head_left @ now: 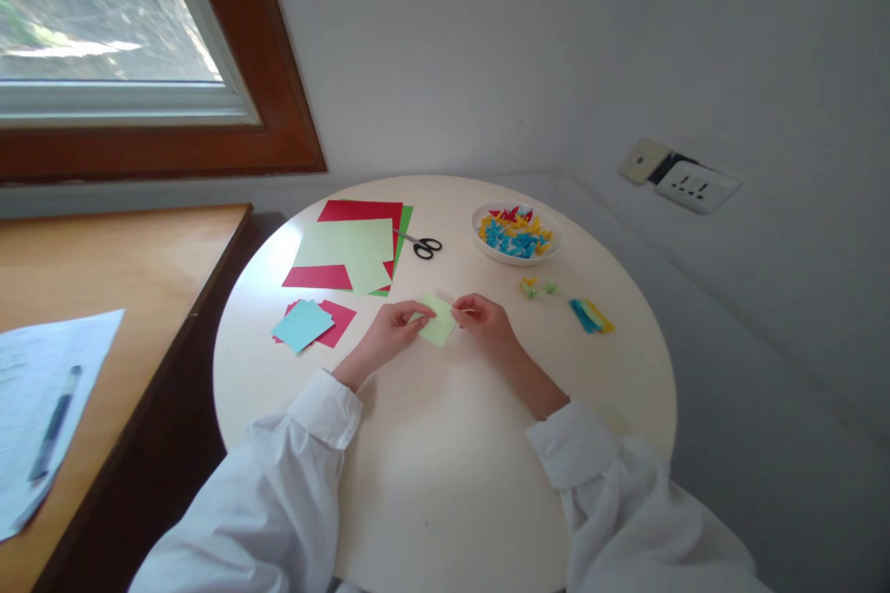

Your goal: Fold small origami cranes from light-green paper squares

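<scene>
A small pale green square of paper (438, 322) is held between both hands over the middle of the round table, turned so that a corner points toward me. My left hand (395, 330) pinches its left corner between thumb and fingers. On the opposite side, my right hand (487, 322) pinches the right corner. The sheet looks flat. To the left of my left hand lie light blue paper squares (304, 324), overlapping red paper squares (339, 322).
Black-handled scissors (425, 247) rest beside large red, green and pale green sheets (340, 241). A white dish (515, 258) holds folded paper pieces. Small folded pieces (538, 288) and coloured strips (591, 316) lie right. A wooden desk (173, 269) stands left; walls border the round table (445, 482).
</scene>
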The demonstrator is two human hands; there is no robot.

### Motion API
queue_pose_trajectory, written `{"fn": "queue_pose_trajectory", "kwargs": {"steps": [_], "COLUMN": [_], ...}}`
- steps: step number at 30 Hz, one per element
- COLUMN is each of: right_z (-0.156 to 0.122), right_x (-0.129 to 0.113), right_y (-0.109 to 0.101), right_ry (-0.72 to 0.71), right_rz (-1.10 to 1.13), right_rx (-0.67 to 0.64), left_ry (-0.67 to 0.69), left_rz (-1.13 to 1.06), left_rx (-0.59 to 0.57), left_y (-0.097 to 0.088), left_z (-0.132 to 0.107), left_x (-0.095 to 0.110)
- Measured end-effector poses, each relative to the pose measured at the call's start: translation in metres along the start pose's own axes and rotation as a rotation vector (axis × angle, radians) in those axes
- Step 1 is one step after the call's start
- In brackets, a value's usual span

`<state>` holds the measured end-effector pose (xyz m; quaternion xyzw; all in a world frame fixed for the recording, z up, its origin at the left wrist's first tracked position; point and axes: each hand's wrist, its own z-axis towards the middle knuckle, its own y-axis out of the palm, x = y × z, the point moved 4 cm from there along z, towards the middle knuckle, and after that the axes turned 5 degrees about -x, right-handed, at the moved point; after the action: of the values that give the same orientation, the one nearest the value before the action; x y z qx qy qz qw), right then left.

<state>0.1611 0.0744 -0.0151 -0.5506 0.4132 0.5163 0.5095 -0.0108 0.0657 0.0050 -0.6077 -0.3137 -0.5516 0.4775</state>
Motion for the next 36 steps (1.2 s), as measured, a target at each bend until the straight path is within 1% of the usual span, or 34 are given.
{"fn": "queue_pose_trajectory", "kwargs": {"steps": [3, 6, 9, 13, 16, 19, 22, 24, 28, 32, 36], "right_z": [-0.001, -0.004, -0.009, -0.012, -0.011, -0.009, -0.008, -0.009, -0.010, -0.014, -0.016], "right_x": [-0.003, -0.008, -0.010, -0.007, -0.004, -0.004, -0.006, -0.006, -0.005, -0.005, -0.007], "right_y": [-0.003, -0.004, -0.001, 0.005, 0.006, 0.002, -0.003, -0.005, -0.005, -0.004, -0.002], "right_ry": [-0.062, -0.088, -0.080, -0.040, -0.033, -0.046, -0.064, -0.067, -0.080, -0.135, -0.173], "right_rz": [0.042, 0.029, 0.026, 0.009, -0.021, -0.039, -0.036, -0.032, -0.062, -0.216, -0.337], "right_rx": [0.003, -0.064, -0.126, -0.170, -0.176, -0.156, -0.151, -0.164, -0.192, -0.180, -0.183], "left_ry": [-0.011, -0.018, -0.022, -0.004, 0.006, -0.025, -0.051, -0.043, -0.003, 0.017, 0.064], "left_rz": [-0.011, -0.026, -0.019, 0.003, -0.011, -0.036, -0.083, -0.093, 0.021, 0.184, 0.224], "left_rx": [0.003, 0.009, 0.010, -0.001, -0.002, -0.022, -0.076, -0.102, -0.061, -0.026, -0.026], "left_y": [0.001, 0.001, 0.001, 0.002, 0.002, 0.001, 0.001, 0.000, -0.003, -0.001, 0.003], "left_z": [-0.001, -0.002, -0.002, -0.002, -0.001, -0.001, -0.002, -0.003, -0.004, -0.005, -0.004], "left_x": [0.002, 0.004, 0.003, 0.001, -0.002, -0.005, -0.002, 0.002, 0.003, -0.009, -0.014]}}
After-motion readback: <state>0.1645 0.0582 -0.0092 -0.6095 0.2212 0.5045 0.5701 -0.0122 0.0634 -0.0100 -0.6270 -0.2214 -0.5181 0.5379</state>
